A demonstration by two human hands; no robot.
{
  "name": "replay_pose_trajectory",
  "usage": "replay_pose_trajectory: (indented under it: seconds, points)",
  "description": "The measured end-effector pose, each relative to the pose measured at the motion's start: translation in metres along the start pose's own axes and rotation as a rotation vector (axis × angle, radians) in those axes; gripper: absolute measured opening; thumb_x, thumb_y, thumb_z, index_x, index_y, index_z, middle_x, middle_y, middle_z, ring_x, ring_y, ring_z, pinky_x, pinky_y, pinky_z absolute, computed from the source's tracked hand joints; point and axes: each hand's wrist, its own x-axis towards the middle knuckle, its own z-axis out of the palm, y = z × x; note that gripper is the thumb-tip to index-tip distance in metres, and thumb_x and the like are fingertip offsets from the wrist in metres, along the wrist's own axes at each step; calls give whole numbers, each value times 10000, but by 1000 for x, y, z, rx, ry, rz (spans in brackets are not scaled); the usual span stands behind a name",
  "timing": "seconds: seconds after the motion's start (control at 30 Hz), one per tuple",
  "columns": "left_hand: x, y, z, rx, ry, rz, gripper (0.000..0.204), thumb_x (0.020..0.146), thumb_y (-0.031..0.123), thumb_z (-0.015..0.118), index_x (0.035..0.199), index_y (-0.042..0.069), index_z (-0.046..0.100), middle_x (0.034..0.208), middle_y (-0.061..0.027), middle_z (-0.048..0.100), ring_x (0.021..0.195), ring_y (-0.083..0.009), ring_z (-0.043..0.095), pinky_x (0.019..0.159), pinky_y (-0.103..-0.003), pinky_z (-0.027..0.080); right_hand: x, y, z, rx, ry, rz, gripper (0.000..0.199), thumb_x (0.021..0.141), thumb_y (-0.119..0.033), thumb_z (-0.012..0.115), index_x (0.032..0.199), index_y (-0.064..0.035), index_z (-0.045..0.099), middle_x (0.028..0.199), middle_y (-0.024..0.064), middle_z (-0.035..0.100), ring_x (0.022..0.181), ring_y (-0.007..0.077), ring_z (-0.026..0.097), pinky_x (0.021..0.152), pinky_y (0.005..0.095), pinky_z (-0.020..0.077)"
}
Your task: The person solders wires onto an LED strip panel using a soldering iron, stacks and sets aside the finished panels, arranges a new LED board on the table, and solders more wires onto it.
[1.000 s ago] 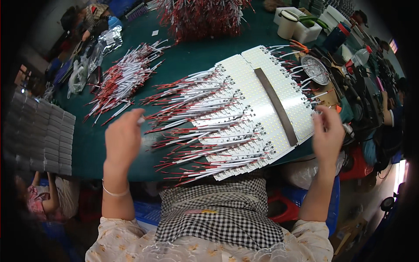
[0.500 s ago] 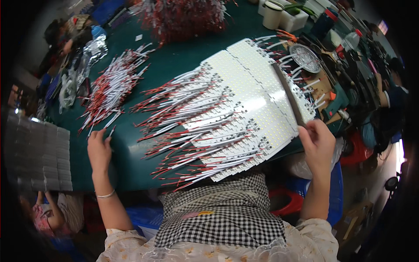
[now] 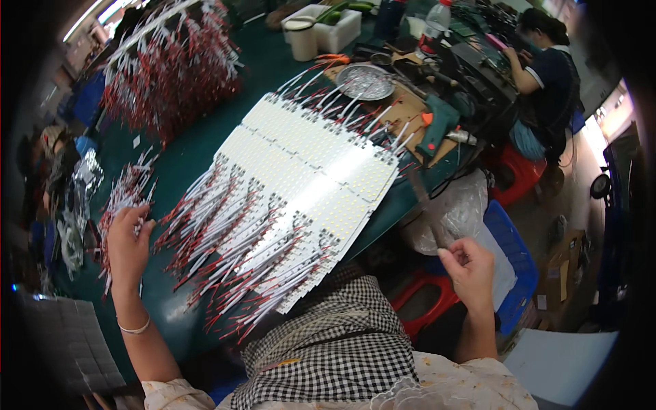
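Observation:
My left hand is at the pile of white-and-red wires on the left, thumb and bent fingers apart with wires showing between them. In my right hand is a long, flat, dark strip, pinched near its lower end and blurred by motion. Its far end lies by the right edge of the LED boards. These white boards overlap in a fanned stack, dotted with small yellowish LEDs. Red and white wires trail off their left side, and more stick out along the far side.
A bundle of red and white wires stands at the far left. Beyond the boards are a silver dish, a green glue gun, a lidded cup and a white box. A blue crate and red stool stand at right.
The view has turned right, so the boards sit further left. My right hand has carried the strip off the boards past their right edge. My left hand has reached in among the loose wires.

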Motion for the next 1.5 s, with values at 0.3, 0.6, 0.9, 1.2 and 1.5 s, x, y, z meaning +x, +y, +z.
replay_pose_trajectory:
  seconds: [0.3,0.6,0.9,1.2,1.5]
  points:
    - [12,4,8,-12,-174,-73,260,777,16,698,1032,-13,662,915,-135,636,757,-276,594,693,-362,475,-1,3,-11,-206,-111,-332,271,689,-153,816,719,-20,582,584,78,494,527,234,495,499,352,404]
    - [27,9,24,15,-294,-62,273,791,140,724,1035,21,690,930,-153,661,789,-308,631,724,-398,497,56,3,44,-405,85,-513,257,736,-177,778,735,-30,566,719,145,576,713,367,574,611,455,441]
    - [95,21,81,-41,-175,-47,387,895,332,646,1129,26,685,1107,-189,681,1000,-346,652,873,-408,505,44,-15,77,218,32,-156,122,909,-121,679,930,-5,647,823,52,639,695,127,600,605,250,482]
    - [126,59,119,44,-354,-80,701,772,610,681,1081,-19,689,1119,-237,671,1055,-366,642,906,-417,504,18,-49,115,673,-431,250,262,944,-158,636,1061,35,503,835,116,649,599,144,642,449,211,476]
    - [126,42,110,-57,-448,-181,745,713,577,752,1145,-24,669,1125,-231,671,1060,-359,639,933,-395,494,10,-83,117,855,-497,346,262,879,-19,670,1047,61,485,841,148,662,615,173,665,472,229,527]
